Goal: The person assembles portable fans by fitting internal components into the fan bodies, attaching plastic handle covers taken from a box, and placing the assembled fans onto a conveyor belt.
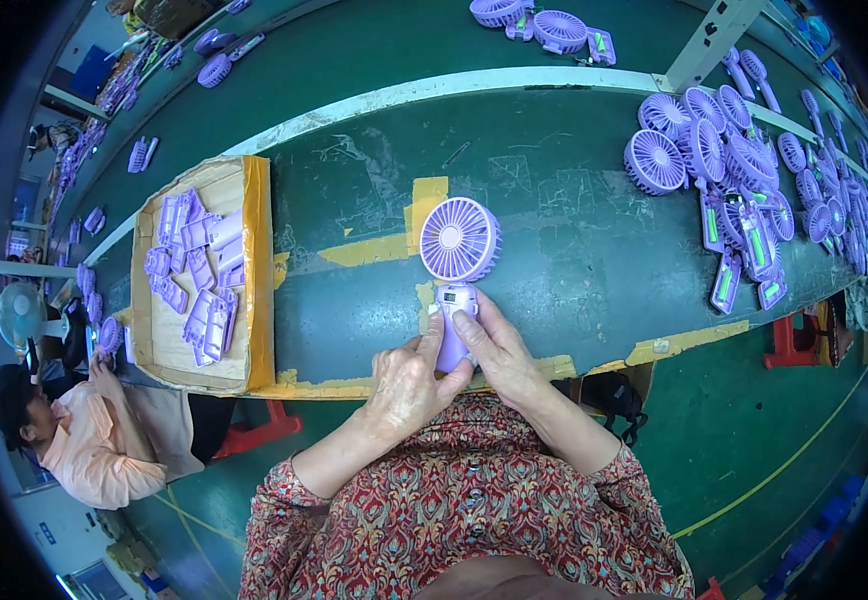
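Note:
A purple handheld fan (461,240) stands out in front of me at the table's near edge, its round grille away from me and its handle toward me. On the handle sits a small dark display window. My left hand (409,385) grips the lower handle from the left, with a finger along its side. My right hand (499,350) wraps the handle from the right, its thumb pressed on the front below the display. The handle's lower end is partly hidden by my fingers.
A cardboard tray (259,270) edged with yellow tape holds several purple casing pieces (209,325) at left. Piled at right are purple fans (704,145), some with open handles showing green cells. A co-worker (104,440) sits at far left. More fans (562,32) lie beyond the white rail (374,97).

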A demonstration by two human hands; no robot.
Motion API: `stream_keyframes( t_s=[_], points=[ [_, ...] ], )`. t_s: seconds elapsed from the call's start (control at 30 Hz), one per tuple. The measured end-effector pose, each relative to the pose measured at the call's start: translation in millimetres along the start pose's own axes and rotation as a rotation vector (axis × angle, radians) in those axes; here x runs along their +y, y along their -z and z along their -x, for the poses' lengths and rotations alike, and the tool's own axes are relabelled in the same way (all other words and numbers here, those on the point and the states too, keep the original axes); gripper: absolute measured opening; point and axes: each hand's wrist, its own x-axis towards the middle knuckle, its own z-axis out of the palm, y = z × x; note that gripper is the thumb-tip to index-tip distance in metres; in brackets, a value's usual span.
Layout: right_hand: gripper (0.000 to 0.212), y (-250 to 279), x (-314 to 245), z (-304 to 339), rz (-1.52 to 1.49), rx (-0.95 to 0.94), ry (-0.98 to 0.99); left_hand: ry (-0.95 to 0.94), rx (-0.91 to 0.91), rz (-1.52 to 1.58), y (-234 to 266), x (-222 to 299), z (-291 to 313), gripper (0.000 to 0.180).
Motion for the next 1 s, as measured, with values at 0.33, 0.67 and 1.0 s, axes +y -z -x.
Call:
stream_keyframes(
  t_s=[0.33, 0.67, 1.0],
  points=[
    [0.038, 6.3, 5.9, -0.2, -0.174, 0.09, 0.016, 0.118, -0.06, 0.294, -9.5, -14.1, 4.3, 0.056],
    [0.039, -2.1, -13.3, 13.7, -0.321, 0.04, 0.119, -0.045, -0.036, 0.663, -24.4, -23.1, 1.3, 0.038],
    [0.041, 10.5, -6.7, 7.4, -0.206, 0.045, 0.06, 0.252, -0.176, 0.796, -10.8, -6.6, -3.0, 0.027]
  ],
)
